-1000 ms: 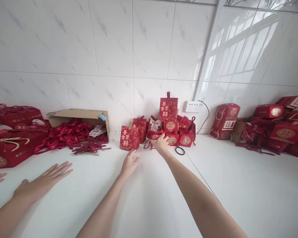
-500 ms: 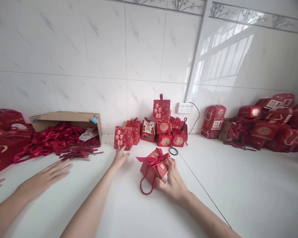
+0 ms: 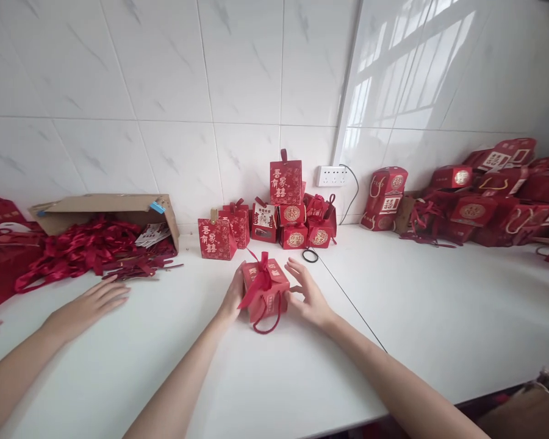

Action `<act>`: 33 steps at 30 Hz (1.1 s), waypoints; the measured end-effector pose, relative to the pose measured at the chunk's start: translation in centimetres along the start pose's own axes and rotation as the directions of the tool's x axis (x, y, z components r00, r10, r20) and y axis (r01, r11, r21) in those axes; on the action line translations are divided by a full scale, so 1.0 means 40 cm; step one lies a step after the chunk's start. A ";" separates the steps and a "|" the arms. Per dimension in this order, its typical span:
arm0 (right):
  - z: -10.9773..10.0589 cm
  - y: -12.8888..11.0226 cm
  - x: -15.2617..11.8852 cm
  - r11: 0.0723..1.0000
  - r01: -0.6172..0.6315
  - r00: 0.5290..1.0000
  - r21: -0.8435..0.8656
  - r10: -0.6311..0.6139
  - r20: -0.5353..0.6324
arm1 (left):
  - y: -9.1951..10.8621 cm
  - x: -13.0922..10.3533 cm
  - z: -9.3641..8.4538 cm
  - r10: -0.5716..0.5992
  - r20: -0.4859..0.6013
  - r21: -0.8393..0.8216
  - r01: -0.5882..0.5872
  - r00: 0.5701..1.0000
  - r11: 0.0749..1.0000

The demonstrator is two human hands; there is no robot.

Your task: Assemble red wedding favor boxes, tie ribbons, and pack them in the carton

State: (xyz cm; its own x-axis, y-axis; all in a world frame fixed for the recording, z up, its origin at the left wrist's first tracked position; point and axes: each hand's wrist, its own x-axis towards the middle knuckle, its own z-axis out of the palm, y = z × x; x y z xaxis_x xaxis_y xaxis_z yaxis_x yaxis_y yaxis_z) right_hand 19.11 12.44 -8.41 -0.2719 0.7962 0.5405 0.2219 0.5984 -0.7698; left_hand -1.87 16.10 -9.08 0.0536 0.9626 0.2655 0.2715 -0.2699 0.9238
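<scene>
A small red gift box (image 3: 268, 289) with a ribbon bow on top and a cord handle at its front sits on the white table (image 3: 265, 378). My left hand (image 3: 233, 297) is against the box's left side, its fingers partly hidden behind it. On the right, my right hand (image 3: 308, 294) has its fingers spread, with the thumb and fingertips close beside the box. Behind it stand a red patterned box (image 3: 214, 238) and a stack of red boxes (image 3: 294, 236). A black ring (image 3: 310, 255) lies behind my right hand.
A cardboard box (image 3: 105, 204) spills red ribbons (image 3: 85, 247) at the left. Another person's hand (image 3: 89, 305) rests flat near it, with more fingers at the left edge. Many red boxes (image 3: 480, 210) are piled at the right, below the wall socket (image 3: 332, 176).
My left hand has moved from the standing patterned box to the bow-tied box. That box has turned more upright, and my right hand has loosened from it. The view has shifted.
</scene>
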 end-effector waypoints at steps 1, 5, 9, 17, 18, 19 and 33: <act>0.001 0.007 0.001 1.000 -0.012 0.998 -0.028 0.010 -0.065 | 0.012 -0.010 0.007 0.000 0.013 -0.021 0.000 1.000 1.000; -0.009 0.025 0.013 0.980 -0.166 0.953 -0.113 0.130 -0.273 | 0.042 -0.033 -0.002 -0.029 0.068 -0.060 0.033 0.997 0.998; -0.039 0.009 0.022 0.934 -0.341 0.904 0.104 0.357 -0.237 | 0.049 -0.036 -0.010 -0.078 0.126 -0.153 0.097 0.989 0.983; -0.051 -0.029 0.014 0.934 -0.294 0.945 0.205 0.316 -0.085 | 0.077 -0.048 0.007 -0.034 0.189 -0.081 0.050 0.981 0.996; -0.051 -0.031 0.013 0.945 -0.287 0.951 0.158 0.300 -0.068 | 0.080 -0.049 0.004 -0.006 0.165 -0.062 0.017 0.986 0.998; -0.051 -0.033 0.012 0.951 -0.284 0.955 0.120 0.292 -0.053 | 0.083 -0.049 0.000 0.026 0.140 -0.043 -0.020 0.990 0.999; -0.047 -0.070 -0.006 0.951 -0.290 0.957 0.108 0.286 0.052 | 0.156 -0.071 0.005 0.223 0.099 0.032 -0.227 0.970 0.973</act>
State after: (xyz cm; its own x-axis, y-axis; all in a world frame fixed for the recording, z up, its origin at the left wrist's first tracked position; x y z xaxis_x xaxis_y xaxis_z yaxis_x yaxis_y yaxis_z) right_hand 20.33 10.74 -5.76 -0.2456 0.9284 0.2789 0.1884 0.3280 -0.9257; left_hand -0.14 11.67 -4.11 0.2075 0.8754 0.4366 0.2832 -0.4810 0.8297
